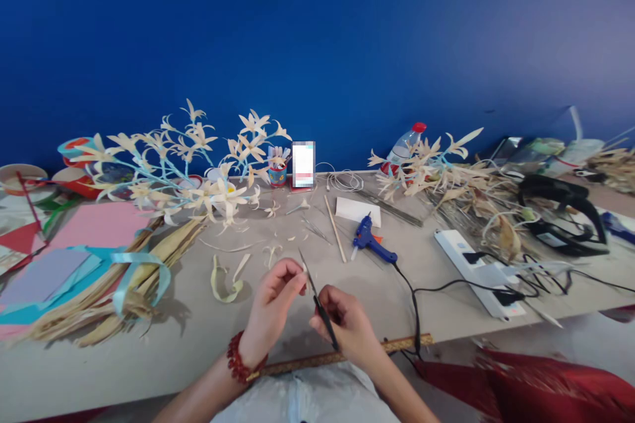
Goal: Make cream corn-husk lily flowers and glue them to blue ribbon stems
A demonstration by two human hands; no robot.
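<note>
Near the front of the table, my right hand (344, 320) is closed around dark-handled scissors (323, 312), whose thin blades point up and away. My left hand (280, 287), a red bead bracelet on its wrist, pinches a small pale thing at its fingertips, right beside the blades. The kind of this piece is too small to make out. Beyond my hands lie small pale scraps (291, 238) and a curled pale strip (231, 281). Cream-coloured flowers on light blue stems (188, 152) stand at the back left.
A blue glue gun (372, 241) with a black cord lies right of centre, near a wooden stick (335, 228) and white card (358, 211). Further right are a power strip (476, 274) and a black headband-like device (565, 215). Dried husks (109, 291) and coloured paper (94, 225) lie left.
</note>
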